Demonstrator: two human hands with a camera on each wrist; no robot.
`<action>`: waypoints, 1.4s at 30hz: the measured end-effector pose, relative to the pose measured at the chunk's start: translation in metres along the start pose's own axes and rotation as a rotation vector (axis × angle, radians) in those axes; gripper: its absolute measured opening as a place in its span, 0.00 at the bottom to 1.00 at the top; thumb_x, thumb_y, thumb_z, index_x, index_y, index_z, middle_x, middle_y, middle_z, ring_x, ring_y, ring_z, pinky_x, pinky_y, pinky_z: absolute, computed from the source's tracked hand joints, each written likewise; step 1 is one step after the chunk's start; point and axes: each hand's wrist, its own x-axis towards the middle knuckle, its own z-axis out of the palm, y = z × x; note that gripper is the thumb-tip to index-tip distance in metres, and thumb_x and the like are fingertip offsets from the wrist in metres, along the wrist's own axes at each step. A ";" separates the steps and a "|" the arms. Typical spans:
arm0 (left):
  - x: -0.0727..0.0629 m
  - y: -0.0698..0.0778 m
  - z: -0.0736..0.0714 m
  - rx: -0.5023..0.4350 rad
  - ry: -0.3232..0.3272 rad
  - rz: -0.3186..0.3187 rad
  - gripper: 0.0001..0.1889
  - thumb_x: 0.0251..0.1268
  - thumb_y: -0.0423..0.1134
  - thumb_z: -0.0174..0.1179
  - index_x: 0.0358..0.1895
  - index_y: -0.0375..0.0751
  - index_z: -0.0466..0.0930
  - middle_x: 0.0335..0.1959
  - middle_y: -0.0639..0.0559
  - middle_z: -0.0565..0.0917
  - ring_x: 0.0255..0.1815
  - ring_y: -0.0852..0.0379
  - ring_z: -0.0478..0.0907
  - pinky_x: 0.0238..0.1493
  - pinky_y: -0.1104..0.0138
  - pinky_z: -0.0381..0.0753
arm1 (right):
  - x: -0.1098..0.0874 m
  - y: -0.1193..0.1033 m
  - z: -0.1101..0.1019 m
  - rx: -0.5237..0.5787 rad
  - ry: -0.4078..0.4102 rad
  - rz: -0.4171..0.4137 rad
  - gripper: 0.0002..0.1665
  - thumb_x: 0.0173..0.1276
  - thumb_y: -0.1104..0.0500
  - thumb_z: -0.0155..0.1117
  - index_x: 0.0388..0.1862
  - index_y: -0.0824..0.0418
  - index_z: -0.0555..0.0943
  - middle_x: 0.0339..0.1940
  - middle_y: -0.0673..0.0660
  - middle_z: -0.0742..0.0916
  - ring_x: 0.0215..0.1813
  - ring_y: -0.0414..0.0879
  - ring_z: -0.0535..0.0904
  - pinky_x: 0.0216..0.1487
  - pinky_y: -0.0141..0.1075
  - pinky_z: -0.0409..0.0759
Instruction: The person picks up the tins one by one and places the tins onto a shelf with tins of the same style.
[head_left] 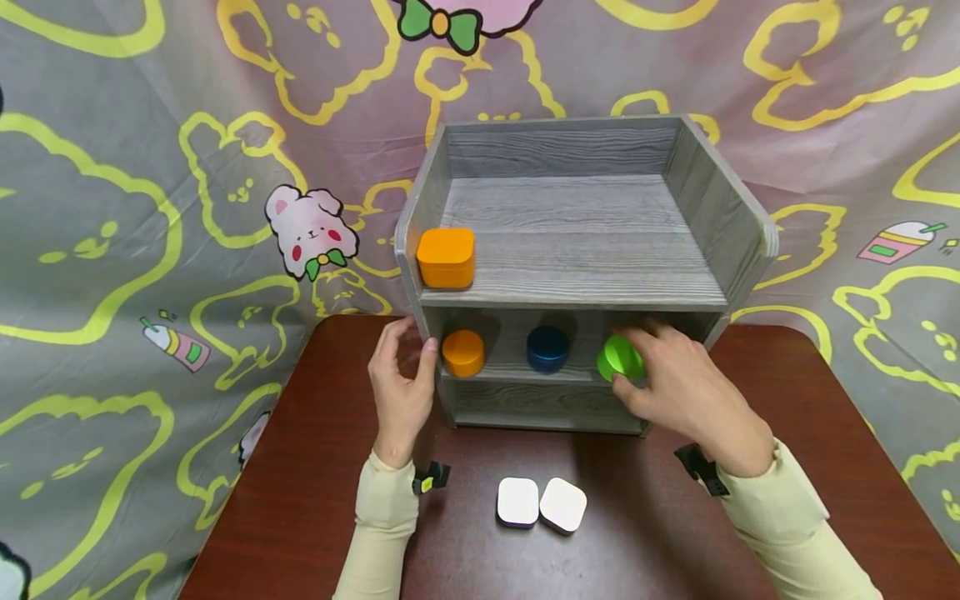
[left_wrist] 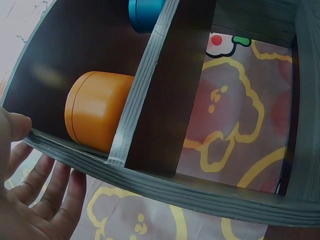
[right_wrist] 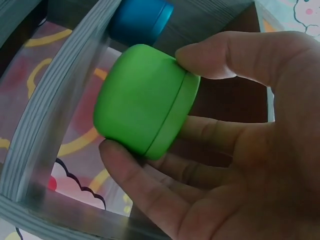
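Right hand (head_left: 686, 387) fingers (right_wrist: 220, 55) grasping green tin (right_wrist: 145, 107) at lower shelf's (head_left: 525, 375) right end, blue tin (head_left: 547, 348) just beyond fingertips; left hand (head_left: 401, 383) released, fingers straight against shelf unit's (head_left: 570, 217) left wall beside orange tin (head_left: 463, 352).

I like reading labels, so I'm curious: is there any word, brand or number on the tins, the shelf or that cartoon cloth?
None can be read.
The green tin, orange tin and blue tin are plain.
The grey shelf bears no label.
The backdrop cloth shows only cartoon drawings, no letters.
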 end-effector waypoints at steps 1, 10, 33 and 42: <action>0.000 0.000 0.000 0.000 0.001 0.002 0.15 0.71 0.31 0.66 0.58 0.34 0.81 0.48 0.40 0.84 0.48 0.59 0.83 0.49 0.75 0.86 | 0.001 0.001 0.000 -0.003 -0.009 0.001 0.26 0.54 0.57 0.73 0.53 0.67 0.85 0.33 0.59 0.83 0.33 0.53 0.78 0.32 0.49 0.75; 0.002 -0.001 0.000 0.011 0.015 0.013 0.15 0.70 0.31 0.66 0.57 0.33 0.81 0.48 0.40 0.85 0.48 0.60 0.83 0.46 0.77 0.85 | 0.011 0.004 -0.001 -0.006 -0.085 0.023 0.09 0.55 0.60 0.69 0.30 0.57 0.76 0.19 0.51 0.73 0.24 0.48 0.69 0.24 0.39 0.63; 0.000 -0.001 0.000 0.008 0.015 0.006 0.16 0.70 0.30 0.66 0.58 0.33 0.81 0.48 0.39 0.84 0.48 0.61 0.83 0.47 0.76 0.85 | 0.015 0.006 0.004 -0.073 -0.204 0.087 0.10 0.56 0.63 0.66 0.36 0.61 0.75 0.27 0.57 0.74 0.27 0.52 0.72 0.25 0.48 0.73; 0.000 0.000 0.001 0.002 0.007 0.000 0.15 0.70 0.30 0.66 0.58 0.34 0.81 0.48 0.40 0.84 0.48 0.60 0.83 0.48 0.75 0.86 | 0.014 0.007 0.008 -0.079 -0.163 0.074 0.13 0.56 0.66 0.65 0.41 0.64 0.76 0.32 0.61 0.76 0.28 0.54 0.74 0.25 0.50 0.75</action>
